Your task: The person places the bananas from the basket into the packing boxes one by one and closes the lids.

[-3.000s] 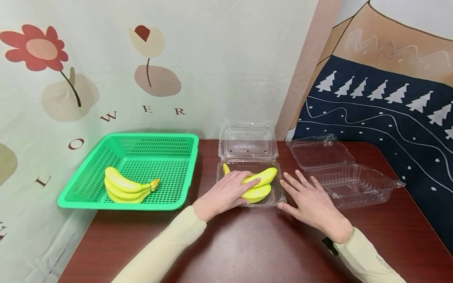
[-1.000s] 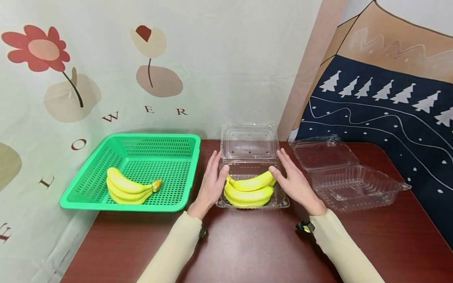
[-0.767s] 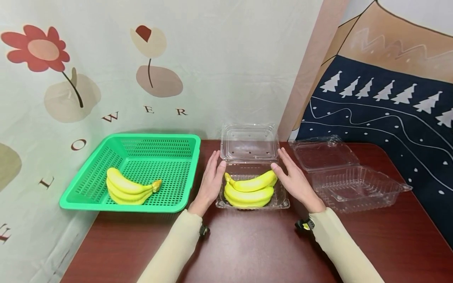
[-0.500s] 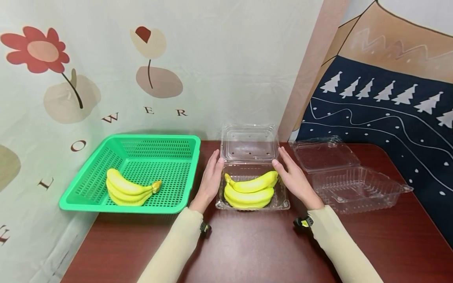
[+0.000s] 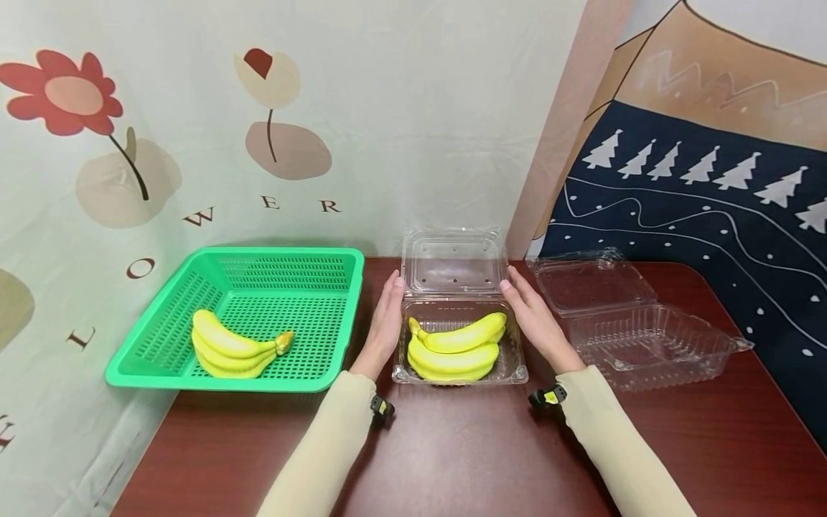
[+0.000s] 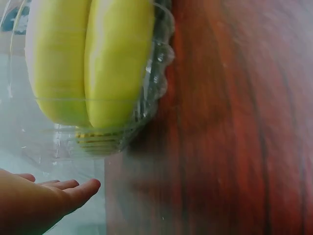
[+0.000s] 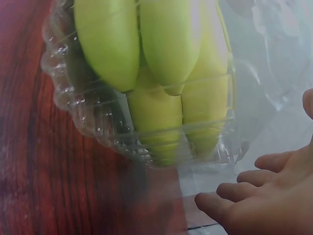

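A clear plastic clamshell box [image 5: 407,376] stands in the middle of the table with its lid [image 5: 455,260] raised at the back. Bunches of bananas [image 5: 455,359] lie inside it, one above the other. Along the box's left side is my left hand [image 5: 384,319], its fingers straight and pointing at the lid hinge. My right hand [image 5: 538,321] mirrors it on the right side, thumb near the back corner. Neither hand grips anything; whether they touch the box walls I cannot tell. The left wrist view shows the bananas [image 6: 117,63] through the clear wall.
To the left sits a green basket [image 5: 352,316] holding one bunch of bananas [image 5: 235,348]. A second clear clamshell box [image 5: 646,348], lid up, stands on the right. A printed cloth wall [image 5: 413,143] closes off the back of the dark red table [image 5: 465,459].
My left hand has left the bananas for the box's left side, and my right hand has come to its right side. The bananas now lie straighter. Lately both thumbs have moved back, off the bananas.
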`<state>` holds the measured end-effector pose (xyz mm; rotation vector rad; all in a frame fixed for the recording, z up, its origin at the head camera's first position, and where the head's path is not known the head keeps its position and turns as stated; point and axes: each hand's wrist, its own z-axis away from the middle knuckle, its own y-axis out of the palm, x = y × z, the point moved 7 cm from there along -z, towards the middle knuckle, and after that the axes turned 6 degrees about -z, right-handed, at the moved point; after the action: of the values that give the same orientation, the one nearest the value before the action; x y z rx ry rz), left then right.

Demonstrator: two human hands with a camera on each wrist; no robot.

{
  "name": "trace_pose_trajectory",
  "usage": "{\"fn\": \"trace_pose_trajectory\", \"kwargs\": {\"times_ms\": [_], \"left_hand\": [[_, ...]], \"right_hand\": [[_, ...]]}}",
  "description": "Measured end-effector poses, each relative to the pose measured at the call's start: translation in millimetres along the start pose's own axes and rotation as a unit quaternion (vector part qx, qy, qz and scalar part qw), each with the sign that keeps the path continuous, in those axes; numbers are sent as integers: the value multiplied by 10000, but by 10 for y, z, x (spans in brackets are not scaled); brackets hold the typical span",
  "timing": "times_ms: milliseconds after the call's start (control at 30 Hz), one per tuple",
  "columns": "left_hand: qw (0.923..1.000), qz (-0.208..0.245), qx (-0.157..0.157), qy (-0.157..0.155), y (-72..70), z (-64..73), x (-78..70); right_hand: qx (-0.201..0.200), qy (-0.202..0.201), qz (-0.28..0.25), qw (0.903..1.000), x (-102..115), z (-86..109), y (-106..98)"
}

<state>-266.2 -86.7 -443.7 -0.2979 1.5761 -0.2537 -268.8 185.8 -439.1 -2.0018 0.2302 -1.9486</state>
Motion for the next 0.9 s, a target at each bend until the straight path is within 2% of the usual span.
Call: {"fn": "trace_pose_trajectory", "kwargs": {"times_ms": [267,567,700,900], "left_hand": [[9982,593,33,0,30,-58,-2],[9959,904,17,66,44,-87,-1],[9953,957,16,111,49,-89,3],[9964,846,13,-6,44,-86,-9]], "right_hand": [[-67,202,-624,9978,-16,-39,4],[-77,338,-1569,9870,-36,-84,28],[-161,307,-1766,9837,-35,-93,27],[-205,156,-1901,9814,6,-90,5]]}}
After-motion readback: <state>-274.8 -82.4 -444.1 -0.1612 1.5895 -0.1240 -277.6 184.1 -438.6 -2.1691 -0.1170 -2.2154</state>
